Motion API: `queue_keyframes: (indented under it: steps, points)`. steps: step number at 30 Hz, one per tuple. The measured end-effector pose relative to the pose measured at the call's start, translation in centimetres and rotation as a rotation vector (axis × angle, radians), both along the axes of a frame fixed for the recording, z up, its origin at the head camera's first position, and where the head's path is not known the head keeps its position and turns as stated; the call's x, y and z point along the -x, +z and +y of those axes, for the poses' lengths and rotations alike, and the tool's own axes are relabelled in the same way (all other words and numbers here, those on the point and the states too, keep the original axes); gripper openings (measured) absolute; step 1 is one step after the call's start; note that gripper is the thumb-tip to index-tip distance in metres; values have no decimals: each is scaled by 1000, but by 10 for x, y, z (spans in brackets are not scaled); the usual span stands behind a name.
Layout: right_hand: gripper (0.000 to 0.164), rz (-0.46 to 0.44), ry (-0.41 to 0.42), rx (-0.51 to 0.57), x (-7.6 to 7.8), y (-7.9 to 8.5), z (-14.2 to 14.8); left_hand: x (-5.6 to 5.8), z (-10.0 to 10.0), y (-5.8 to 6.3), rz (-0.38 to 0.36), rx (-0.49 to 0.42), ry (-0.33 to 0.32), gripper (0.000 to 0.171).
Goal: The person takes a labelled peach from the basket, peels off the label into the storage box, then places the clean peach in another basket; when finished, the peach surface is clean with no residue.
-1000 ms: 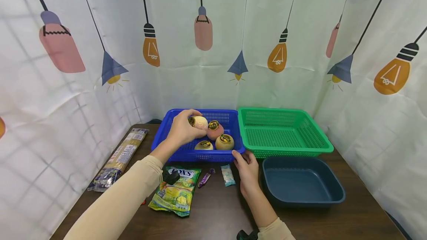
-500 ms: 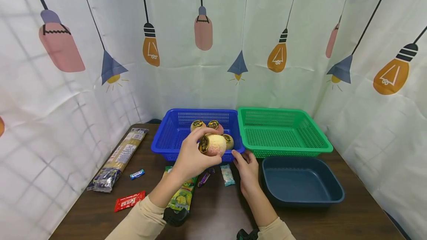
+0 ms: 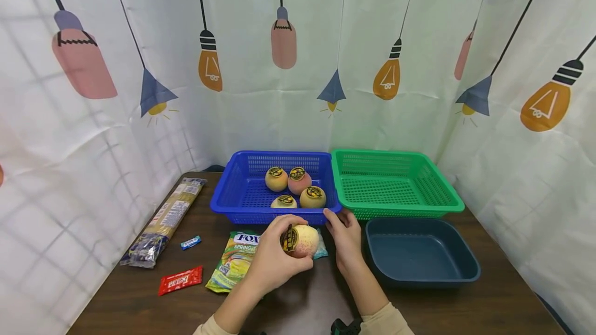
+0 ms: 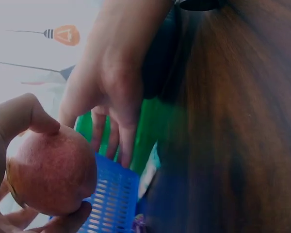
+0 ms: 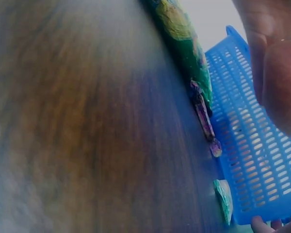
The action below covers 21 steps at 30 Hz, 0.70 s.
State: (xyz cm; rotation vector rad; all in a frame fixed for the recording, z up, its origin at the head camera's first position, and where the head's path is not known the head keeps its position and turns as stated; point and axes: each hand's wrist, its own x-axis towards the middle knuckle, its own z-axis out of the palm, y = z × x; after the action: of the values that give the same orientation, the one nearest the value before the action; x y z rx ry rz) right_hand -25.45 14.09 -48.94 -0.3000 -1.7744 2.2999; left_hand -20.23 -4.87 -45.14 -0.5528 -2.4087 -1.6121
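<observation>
My left hand (image 3: 279,257) holds a yellow-pink peach (image 3: 306,242) with a black-and-gold sticker. Thumb and fingers are curled round it, above the table in front of the blue basket (image 3: 261,217). In the left wrist view the peach (image 4: 53,172) shows its reddish side. The right hand (image 3: 345,239) grips the basket's near right corner, with the thumb on the front rim. Inside the basket lie several stickered peaches, among them a pink peach (image 3: 299,182) and a greenish one (image 3: 313,198).
A green basket (image 3: 396,210) and dark tray (image 3: 422,280) stand at right. Left lie a long clear pack (image 3: 165,221), small blue wrapper (image 3: 191,242), red packet (image 3: 180,280) and Fox's sweets bag (image 3: 233,265). A purple sweet (image 5: 203,119) and pale packet (image 5: 224,201) lie before the blue basket.
My left hand has lifted the peach out of the blue basket and brought it toward me, over the table. The right hand has stayed at the basket corner.
</observation>
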Motion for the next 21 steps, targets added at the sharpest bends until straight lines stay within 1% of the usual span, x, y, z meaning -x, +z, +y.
queue_keyframes:
  steps: [2, 5, 9, 11, 13, 16, 19, 21]
  points:
    - [64, -5, -2, 1, 0, -1, 1, 1, -1, -4, -21, 8, -9, 74]
    - [64, -9, -4, 0, 1, -1, 1, 1, 0, -11, -43, 17, -7, 76]
    - [66, -13, -14, 7, 0, 0, 0, 0, 0, -18, -38, 26, 11, 81]
    - [66, -24, -36, 39, -3, 2, -3, -1, 0, -20, -40, 20, 11, 83]
    - [66, -47, -68, 77, -9, 8, -7, -2, -1, -22, -37, 11, 13, 86]
    - [65, -88, -121, 109, -24, 21, -14, -3, -1, -24, -29, 7, 16, 91]
    - [63, -88, -136, 71, -41, 36, -18, -4, 1, -26, -2, 25, 21, 96]
    - [60, -51, -120, -1, -50, 45, -17, -5, 3, -27, 15, 40, 19, 99]
